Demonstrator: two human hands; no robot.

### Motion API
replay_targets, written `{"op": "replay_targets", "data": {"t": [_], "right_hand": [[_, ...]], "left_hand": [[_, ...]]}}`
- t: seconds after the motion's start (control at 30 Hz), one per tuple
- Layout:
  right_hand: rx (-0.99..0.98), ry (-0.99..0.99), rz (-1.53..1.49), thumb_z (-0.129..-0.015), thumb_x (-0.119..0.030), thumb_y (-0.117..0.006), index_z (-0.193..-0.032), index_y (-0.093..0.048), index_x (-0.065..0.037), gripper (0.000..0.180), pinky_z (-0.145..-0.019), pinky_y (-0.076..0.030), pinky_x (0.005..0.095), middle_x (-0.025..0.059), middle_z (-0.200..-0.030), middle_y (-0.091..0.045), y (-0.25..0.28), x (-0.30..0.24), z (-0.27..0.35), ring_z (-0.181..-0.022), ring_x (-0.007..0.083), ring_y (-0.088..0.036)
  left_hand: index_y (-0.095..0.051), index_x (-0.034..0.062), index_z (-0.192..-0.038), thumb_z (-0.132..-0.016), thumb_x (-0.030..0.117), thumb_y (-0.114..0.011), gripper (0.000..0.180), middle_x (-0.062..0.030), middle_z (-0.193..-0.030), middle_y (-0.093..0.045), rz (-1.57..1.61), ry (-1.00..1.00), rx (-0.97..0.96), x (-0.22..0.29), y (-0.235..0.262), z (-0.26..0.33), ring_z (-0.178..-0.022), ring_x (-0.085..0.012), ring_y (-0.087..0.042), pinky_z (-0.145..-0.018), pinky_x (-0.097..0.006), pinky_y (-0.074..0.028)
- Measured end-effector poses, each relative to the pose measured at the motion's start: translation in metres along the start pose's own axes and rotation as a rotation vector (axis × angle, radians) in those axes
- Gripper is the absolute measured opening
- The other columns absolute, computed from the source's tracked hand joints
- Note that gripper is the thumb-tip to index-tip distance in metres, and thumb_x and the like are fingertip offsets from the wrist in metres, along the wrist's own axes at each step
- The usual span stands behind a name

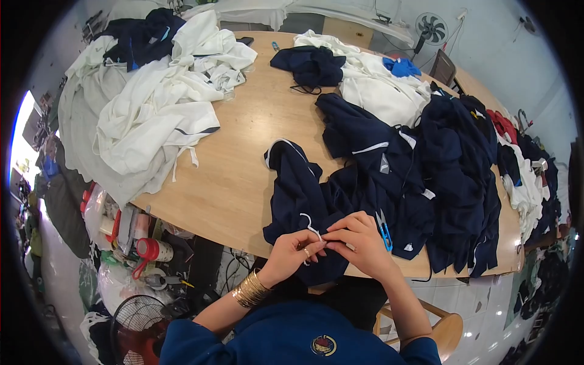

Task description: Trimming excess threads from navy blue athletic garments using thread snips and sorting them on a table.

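Observation:
At the table's near edge my left hand (297,250), with a ring and gold bangles at the wrist, is closed in a pinch on a white cord (311,224). The cord curls up over a navy garment (290,180) that lies partly under both hands. Fingertips of my right hand (360,242) meet those of the left and are closed too. What they pinch is too small to make out. Just right of that hand, blue-handled scissors (384,232) rest on the navy cloth, blades pointing away.
More navy garments (456,176) are heaped on the wooden table (240,176) to the right. White garments (152,115) pile up at the left, others (386,91) at the back. Below the left edge stand a red-and-white jug (155,250) and a fan (141,322). A wooden stool (449,334) is lower right.

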State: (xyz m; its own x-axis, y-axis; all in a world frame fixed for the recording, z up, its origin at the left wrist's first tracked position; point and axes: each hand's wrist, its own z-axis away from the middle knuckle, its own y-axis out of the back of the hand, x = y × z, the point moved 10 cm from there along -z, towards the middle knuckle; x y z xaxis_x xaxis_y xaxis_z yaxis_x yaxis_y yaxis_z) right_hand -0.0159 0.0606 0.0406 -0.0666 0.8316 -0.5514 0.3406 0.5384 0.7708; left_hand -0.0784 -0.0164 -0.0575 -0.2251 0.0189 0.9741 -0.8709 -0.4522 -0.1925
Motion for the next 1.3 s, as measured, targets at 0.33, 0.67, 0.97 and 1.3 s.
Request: {"op": "replay_targets", "data": {"t": [0.33,0.67,0.97,1.3], "right_hand": [[0.040,0.283,0.118,-0.062,-0.005,-0.068,-0.072,-0.058,-0.008,0.014,-0.080,-0.041,0.0333,-0.0006,-0.087,-0.060,-0.010,-0.028,0.010,-0.087,0.0191,-0.054],[0.025,0.041,0.074,-0.061,-0.002,-0.065,-0.071,-0.052,-0.006,0.017,-0.071,-0.041,0.0319,0.0037,-0.076,-0.055,-0.009,-0.003,0.017,-0.076,0.0220,-0.051],[0.165,-0.020,0.108,-0.061,-0.002,-0.066,-0.076,-0.057,-0.006,0.018,-0.068,-0.041,0.0323,0.0036,-0.082,-0.055,0.012,0.002,0.022,-0.079,0.0235,-0.051],[0.207,0.041,0.220,-0.069,-0.011,-0.071,-0.079,-0.064,-0.009,0.012,-0.073,-0.038,0.0318,0.0015,-0.078,-0.054,0.020,-0.013,0.030,-0.076,0.0194,-0.051]], "left_hand": [[-0.063,-0.0025,-0.088,-0.086,0.011,-0.061,0.014,-0.0053,-0.074,-0.065,-0.021,0.170,-0.159,-0.013,-0.008,-0.004,-0.065,-0.0075,-0.061,-0.055,-0.020,-0.049],[-0.063,0.0012,-0.086,-0.078,0.007,-0.064,0.010,-0.0074,-0.076,-0.066,-0.640,-0.285,-0.004,0.033,-0.021,0.001,-0.069,-0.0182,-0.064,-0.058,-0.025,-0.050],[-0.064,0.0039,-0.087,-0.080,0.008,-0.062,0.008,-0.0051,-0.071,-0.063,-0.672,-0.521,0.120,0.051,-0.030,0.007,-0.060,-0.0156,-0.061,-0.055,-0.024,-0.048],[-0.064,0.0027,-0.090,-0.088,0.018,-0.059,0.016,0.0009,-0.067,-0.058,0.309,0.218,-0.089,-0.022,-0.031,-0.008,-0.056,-0.0045,-0.053,-0.051,-0.016,-0.042]]}}
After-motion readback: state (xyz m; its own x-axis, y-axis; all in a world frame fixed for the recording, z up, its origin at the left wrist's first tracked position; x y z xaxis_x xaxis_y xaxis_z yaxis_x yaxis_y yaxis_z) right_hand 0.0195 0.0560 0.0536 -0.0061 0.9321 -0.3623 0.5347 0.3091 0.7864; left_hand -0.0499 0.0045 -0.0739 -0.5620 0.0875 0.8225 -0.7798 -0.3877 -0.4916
